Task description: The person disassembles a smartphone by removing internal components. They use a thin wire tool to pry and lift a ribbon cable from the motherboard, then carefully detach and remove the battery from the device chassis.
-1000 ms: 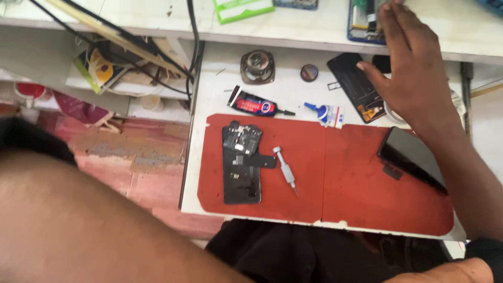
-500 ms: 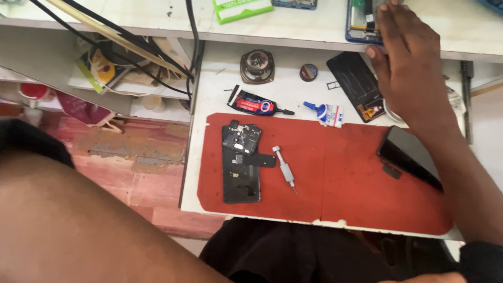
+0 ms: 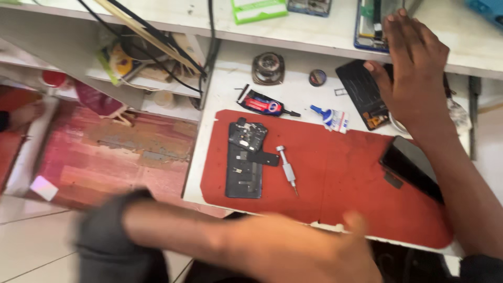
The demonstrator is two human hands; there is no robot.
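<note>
- the right hand (image 3: pixel 414 73) has moved up from the dark phone panel (image 3: pixel 364 94) to the upper shelf's (image 3: pixel 314 36) edge, fingers spread flat, holding nothing.
- the left hand (image 3: pixel 309 251) now sweeps in blurred along the near tabletop (image 3: pixel 220 94) edge; its fingers cannot be told.
- the opened phone (image 3: pixel 244 160) and screwdriver (image 3: pixel 286 169) lie untouched on the red mat (image 3: pixel 340 173), with open room between them and the black phone (image 3: pixel 411 167) at the right.

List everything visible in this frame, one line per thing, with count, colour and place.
red mat: one, red, on the white table.
opened phone body: one, dark, left part of mat.
screwdriver: one, silver, on mat right of the phone body.
glue tube: one, black and red, above mat.
small tube: one, blue and white, at mat's top edge.
dark phone panel: one, black, beside the thumb.
black phone: one, right of mat, under the forearm.
round speaker: one, grey, back of table.
right hand: reaching to the upper shelf.
left hand: blurred, bottom foreground, empty-looking.
</note>
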